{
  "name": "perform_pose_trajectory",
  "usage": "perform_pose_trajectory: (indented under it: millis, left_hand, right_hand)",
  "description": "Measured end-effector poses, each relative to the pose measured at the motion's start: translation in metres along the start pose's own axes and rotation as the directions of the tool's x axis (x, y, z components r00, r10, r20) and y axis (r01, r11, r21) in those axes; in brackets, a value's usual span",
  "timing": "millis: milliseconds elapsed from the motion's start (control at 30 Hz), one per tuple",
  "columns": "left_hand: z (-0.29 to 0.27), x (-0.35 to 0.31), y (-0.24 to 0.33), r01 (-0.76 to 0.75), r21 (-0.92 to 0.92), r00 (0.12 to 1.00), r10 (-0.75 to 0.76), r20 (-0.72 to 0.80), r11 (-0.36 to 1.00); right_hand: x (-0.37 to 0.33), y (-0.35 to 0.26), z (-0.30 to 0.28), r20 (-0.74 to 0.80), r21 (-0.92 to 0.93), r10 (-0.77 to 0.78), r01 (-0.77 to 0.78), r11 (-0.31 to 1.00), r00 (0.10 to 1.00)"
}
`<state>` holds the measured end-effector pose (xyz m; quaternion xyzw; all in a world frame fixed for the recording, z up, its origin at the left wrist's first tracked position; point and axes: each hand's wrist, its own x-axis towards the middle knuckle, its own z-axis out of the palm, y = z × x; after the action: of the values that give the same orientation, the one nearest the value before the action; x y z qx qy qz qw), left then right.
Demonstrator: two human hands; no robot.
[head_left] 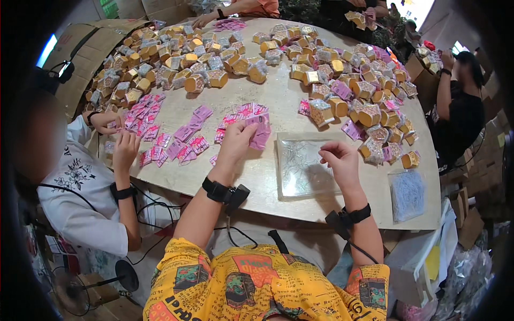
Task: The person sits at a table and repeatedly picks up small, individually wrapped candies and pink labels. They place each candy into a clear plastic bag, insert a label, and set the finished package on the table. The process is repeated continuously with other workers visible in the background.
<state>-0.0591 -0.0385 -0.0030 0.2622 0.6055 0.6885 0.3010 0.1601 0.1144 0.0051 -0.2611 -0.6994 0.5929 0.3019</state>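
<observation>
My left hand (237, 140) is closed on a small pink packet (261, 132), gripped between thumb and fingers above the table. Beside it lies a heap of similar pink-and-white packets (243, 110). My right hand (342, 162) is over the right side of a shallow clear plastic tray (280, 166). Its thumb and fingertips are pinched together; whatever they hold, if anything, is too small to make out. Thin, clear strands (304, 156) seem to lie inside the tray.
Gold hexagonal boxes (201, 82), many in bubble wrap, cover the table's (251, 184) far side and right. More pink packets (184, 132) lie left. A bag of pale blue strands (408, 195) sits near the right edge. A person (88, 176) works close on my left; others stand around.
</observation>
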Motion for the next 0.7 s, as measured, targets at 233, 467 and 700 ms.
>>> perform_pose_trajectory:
  millis: [233, 467, 700]
  left_hand:
    - [0.002, -0.017, -0.006, 0.13, -0.351, 0.992, -0.119, 0.053, 0.927]
    - [0.004, -0.016, -0.018, 0.165, -0.415, 0.986, -0.151, 0.068, 0.895]
    - [0.009, -0.019, -0.005, 0.025, -0.156, 0.999, -0.028, -0.017, 0.987]
  right_hand:
    - [-0.005, 0.007, 0.008, 0.286, -0.736, 0.083, 0.163, 0.657, 0.955]
    - [0.0, 0.021, 0.006, 0.276, -0.735, 0.031, 0.19, 0.651, 0.961]
    - [0.002, 0.007, 0.003, 0.209, -0.58, -0.098, 0.203, 0.789, 0.973]
